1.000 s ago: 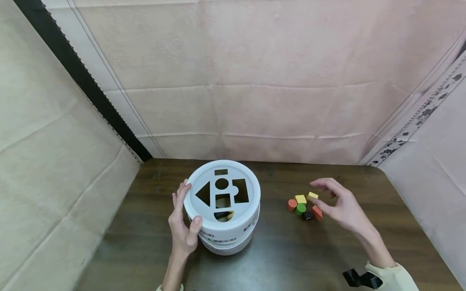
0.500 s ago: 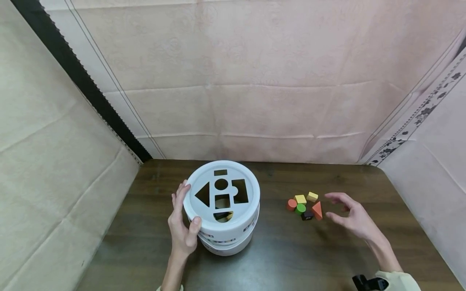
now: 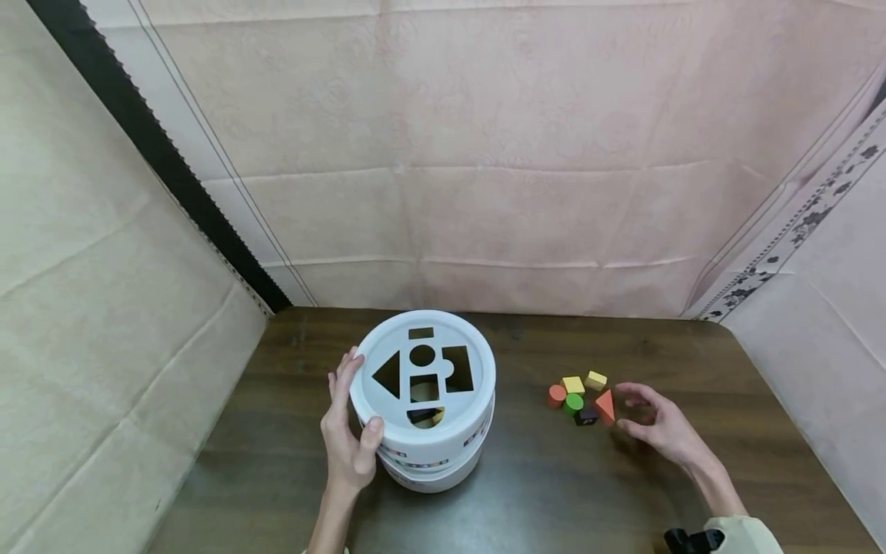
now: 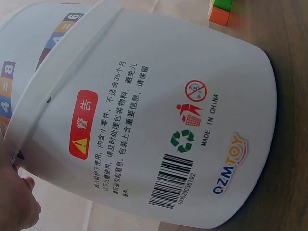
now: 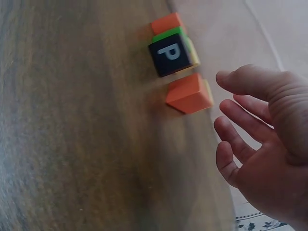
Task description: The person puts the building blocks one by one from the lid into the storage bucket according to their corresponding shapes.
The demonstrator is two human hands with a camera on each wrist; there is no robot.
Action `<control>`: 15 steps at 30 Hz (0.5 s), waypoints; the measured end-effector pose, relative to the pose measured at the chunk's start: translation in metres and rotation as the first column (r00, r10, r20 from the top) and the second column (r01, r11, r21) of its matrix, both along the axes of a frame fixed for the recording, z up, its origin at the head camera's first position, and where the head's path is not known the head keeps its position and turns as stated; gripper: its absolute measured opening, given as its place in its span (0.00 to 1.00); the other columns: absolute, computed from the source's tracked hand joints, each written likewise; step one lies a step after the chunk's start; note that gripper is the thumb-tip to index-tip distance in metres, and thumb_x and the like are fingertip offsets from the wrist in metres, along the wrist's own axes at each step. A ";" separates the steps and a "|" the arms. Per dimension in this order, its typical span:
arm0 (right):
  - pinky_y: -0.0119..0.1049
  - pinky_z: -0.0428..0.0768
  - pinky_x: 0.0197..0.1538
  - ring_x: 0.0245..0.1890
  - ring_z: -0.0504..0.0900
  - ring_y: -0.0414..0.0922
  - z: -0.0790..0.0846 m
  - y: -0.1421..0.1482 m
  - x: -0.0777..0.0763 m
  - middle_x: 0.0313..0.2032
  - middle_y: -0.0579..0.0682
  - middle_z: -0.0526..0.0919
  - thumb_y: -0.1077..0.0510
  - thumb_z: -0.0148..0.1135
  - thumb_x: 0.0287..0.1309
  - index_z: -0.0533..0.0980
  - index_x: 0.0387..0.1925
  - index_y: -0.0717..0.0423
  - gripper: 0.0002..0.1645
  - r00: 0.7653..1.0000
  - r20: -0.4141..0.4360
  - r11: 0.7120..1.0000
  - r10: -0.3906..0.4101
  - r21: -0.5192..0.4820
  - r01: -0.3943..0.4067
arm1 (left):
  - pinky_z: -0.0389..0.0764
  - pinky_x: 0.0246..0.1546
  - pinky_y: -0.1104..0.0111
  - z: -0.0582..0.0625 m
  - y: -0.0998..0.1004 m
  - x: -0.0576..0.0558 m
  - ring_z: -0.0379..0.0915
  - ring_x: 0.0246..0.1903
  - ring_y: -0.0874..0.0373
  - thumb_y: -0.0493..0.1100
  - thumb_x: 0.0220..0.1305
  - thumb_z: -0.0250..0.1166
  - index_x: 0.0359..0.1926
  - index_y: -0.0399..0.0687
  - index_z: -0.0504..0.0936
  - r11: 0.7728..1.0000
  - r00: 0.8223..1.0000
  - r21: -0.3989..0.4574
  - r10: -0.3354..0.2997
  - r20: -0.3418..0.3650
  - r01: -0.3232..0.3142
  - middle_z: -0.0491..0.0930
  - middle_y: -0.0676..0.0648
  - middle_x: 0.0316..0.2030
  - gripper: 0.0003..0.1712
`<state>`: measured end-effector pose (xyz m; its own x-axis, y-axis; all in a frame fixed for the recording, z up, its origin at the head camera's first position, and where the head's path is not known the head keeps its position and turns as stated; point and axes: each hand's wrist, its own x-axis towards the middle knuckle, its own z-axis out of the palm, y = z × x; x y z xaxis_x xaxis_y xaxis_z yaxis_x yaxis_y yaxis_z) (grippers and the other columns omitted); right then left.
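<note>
A white shape-sorter bucket (image 3: 438,454) stands upright on the table, its lid (image 3: 450,327) cut with several shaped holes. My left hand (image 3: 349,446) grips the left side at the lid's rim, thumb in front and fingers farther back. Something yellow shows through the front hole. My right hand (image 3: 661,427) hovers just right of the orange-red triangular block (image 3: 604,408), thumb and fingers apart, holding nothing. Beside that block are a black block (image 5: 171,54) marked P, a green round block (image 3: 572,404), a red round block (image 3: 557,396) and two yellow blocks (image 3: 595,380).
The dark wooden table (image 3: 526,492) extends in front of and between the hands. Pale cloth walls (image 3: 484,154) enclose its back and both sides. A black device (image 3: 692,541) sits at the right sleeve.
My right hand first drew back to the right from the blocks, then moved slightly toward the triangular block, its thumb and fingers closer together. The left hand and bucket stay put.
</note>
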<state>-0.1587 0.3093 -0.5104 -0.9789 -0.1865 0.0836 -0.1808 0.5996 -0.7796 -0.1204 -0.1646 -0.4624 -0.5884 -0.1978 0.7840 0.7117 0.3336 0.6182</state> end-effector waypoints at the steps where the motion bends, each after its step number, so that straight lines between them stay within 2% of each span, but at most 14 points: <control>1: 0.36 0.75 0.45 0.51 0.74 0.52 -0.002 0.000 -0.001 0.57 0.61 0.77 0.64 0.73 0.54 0.71 0.62 0.64 0.34 1.000 -0.007 1.000 0.003 0.000 -0.003 | 0.40 0.62 0.29 0.000 0.000 0.000 0.60 0.68 0.36 0.58 0.62 0.59 0.66 0.32 0.72 1.000 1.000 0.001 -0.001 -0.002 0.001 0.71 0.35 0.65 0.41; 6: 0.36 0.76 0.45 0.50 0.74 0.50 -0.011 0.002 -0.005 0.58 0.63 0.76 0.64 0.74 0.53 0.70 0.63 0.66 0.36 1.000 -0.016 1.000 0.011 0.007 -0.011 | 0.40 0.62 0.30 -0.001 0.000 -0.001 0.60 0.68 0.37 0.58 0.61 0.59 0.66 0.32 0.72 1.000 1.000 0.004 -0.005 -0.006 0.005 0.71 0.34 0.65 0.41; 15: 0.39 0.76 0.46 0.53 0.74 0.58 -0.016 0.002 -0.009 0.60 0.65 0.74 0.64 0.75 0.52 0.68 0.65 0.66 0.39 1.000 0.012 1.000 0.015 0.021 -0.015 | 0.40 0.62 0.29 -0.001 0.000 0.000 0.60 0.68 0.37 0.58 0.61 0.59 0.65 0.32 0.72 1.000 1.000 0.001 0.000 -0.009 0.000 0.71 0.34 0.65 0.41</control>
<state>-0.1679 0.3110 -0.5264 -0.9769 -0.2025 0.0675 -0.1803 0.6134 -0.7689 -0.1208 -0.1643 -0.4636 -0.5811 -0.1986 0.7892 0.7173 0.3332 0.6120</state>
